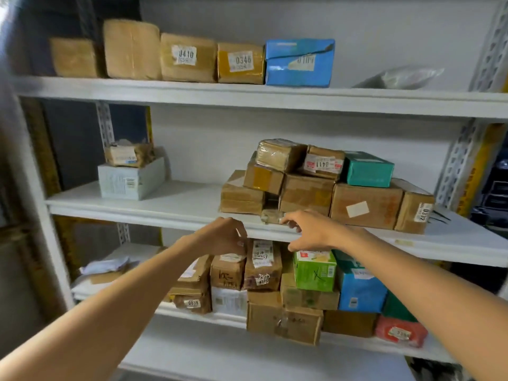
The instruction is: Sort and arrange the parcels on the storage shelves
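One small parcel (271,216) lies at the front edge of the middle shelf (165,207), just before the stacked brown boxes (306,193). Your right hand (310,232) reaches to it with fingers spread wide, fingertips touching its right end and thumb hanging below the shelf lip, gripping nothing. Your left hand (222,237) hovers just left of that, before the same edge, fingers curled in — you cannot tell whether it holds anything. A row of parcels (187,57) lines the top shelf (247,94); a crowded pile (264,270) fills the bottom shelf (346,343).
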Available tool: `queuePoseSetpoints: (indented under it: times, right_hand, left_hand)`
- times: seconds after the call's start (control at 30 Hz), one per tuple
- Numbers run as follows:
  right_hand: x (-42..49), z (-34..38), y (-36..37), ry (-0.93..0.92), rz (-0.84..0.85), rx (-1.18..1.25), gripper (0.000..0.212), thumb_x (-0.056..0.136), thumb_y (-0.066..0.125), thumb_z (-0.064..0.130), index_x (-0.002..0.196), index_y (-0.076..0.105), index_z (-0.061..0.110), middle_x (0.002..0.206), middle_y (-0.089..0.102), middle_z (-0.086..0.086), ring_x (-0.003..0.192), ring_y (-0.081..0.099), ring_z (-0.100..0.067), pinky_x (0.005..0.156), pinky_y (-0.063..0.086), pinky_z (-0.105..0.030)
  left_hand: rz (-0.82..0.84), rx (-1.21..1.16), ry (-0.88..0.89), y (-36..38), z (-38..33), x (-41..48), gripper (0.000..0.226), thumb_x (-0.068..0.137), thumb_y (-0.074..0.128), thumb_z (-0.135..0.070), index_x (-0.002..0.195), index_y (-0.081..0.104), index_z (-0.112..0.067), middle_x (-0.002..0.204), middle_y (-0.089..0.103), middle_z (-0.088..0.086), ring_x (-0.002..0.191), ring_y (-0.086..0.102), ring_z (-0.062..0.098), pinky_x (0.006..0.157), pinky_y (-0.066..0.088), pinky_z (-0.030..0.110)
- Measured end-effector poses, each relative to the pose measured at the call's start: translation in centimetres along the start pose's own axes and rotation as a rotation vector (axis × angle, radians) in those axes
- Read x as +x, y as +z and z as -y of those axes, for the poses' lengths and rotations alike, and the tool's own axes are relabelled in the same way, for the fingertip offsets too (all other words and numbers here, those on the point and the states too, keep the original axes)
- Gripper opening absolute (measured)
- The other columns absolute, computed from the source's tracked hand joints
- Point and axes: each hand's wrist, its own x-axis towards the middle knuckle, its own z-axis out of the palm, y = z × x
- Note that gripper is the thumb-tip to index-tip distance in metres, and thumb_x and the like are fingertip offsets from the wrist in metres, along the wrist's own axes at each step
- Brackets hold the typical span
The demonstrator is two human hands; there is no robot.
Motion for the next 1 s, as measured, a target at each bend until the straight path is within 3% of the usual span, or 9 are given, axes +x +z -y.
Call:
queuePoseSetpoints:
  times: [0.2,0.43,0.6,0.8,0.87,1.0]
  right_hand:
    - [2.7,0.0,-2.1,0.066,-0.055,-0.052,0.069,0.077,0.074,0.029,0.139,0.045,0.018,0.135,0.052,-0.007,0.116,0.053,-0.022,0.095,0.048,-0.035]
    - [5.1,-0.6,-4.7,0.137,-0.09,-0.06,0.064,0.081,0.073,0.025,0.138,0.045,0.018,0.134,0.052,-0.003,0.112,0.054,-0.017,0.092,0.048,-0.029]
    - [7.1,-2.4,-6.3,0.189,-0.114,-0.102,0.065,0.083,0.072,0.025,0.14,0.043,0.02,0.132,0.052,-0.002,0.11,0.054,-0.016,0.088,0.049,-0.027]
    - [10.6,-4.9,-8.0,0.208,-0.131,-0.083,0.063,0.087,0.068,0.024,0.143,0.04,0.022,0.138,0.05,-0.002,0.119,0.053,-0.016,0.095,0.05,-0.031]
    - [12.2,-5.7,-8.7,0.201,-0.188,-0.1,0.057,0.087,0.066,0.024,0.14,0.044,0.021,0.13,0.054,0.0,0.113,0.055,-0.014,0.09,0.051,-0.029]
    - [15.3,-6.6,-9.1,0.202,-0.314,-0.01,0.034,0.088,0.065,0.022,0.121,0.056,0.018,0.093,0.061,0.006,0.081,0.059,-0.008,0.066,0.052,-0.027]
  left_hand:
    - [-0.021,0.079,0.08,-3.4,1.1,3.0,0.04,0.087,0.068,-0.024,0.125,0.058,-0.016,0.118,0.062,0.001,0.104,0.059,0.019,0.085,0.046,0.025]
    - [-0.081,0.126,0.189,-6.5,2.1,7.2,0.039,0.085,0.07,-0.024,0.122,0.058,-0.017,0.117,0.061,0.002,0.095,0.053,0.015,0.082,0.045,0.025]
    - [-0.123,0.152,0.183,-8.8,2.6,10.9,0.04,0.084,0.071,-0.029,0.121,0.059,-0.021,0.116,0.063,0.002,0.097,0.059,0.018,0.084,0.051,0.029]
    - [-0.229,0.196,0.134,-10.9,2.6,14.6,0.043,0.085,0.07,-0.033,0.124,0.058,-0.021,0.121,0.062,0.0,0.101,0.06,0.018,0.079,0.05,0.025]
    - [-0.265,0.229,0.106,-12.2,2.5,16.1,0.045,0.084,0.07,-0.037,0.125,0.057,-0.022,0.121,0.062,0.0,0.1,0.06,0.018,0.073,0.047,0.025]
    - [-0.302,0.235,0.09,-14.0,1.8,19.1,0.051,0.082,0.07,-0.043,0.126,0.056,-0.022,0.119,0.061,0.0,0.098,0.061,0.018,0.073,0.049,0.026]
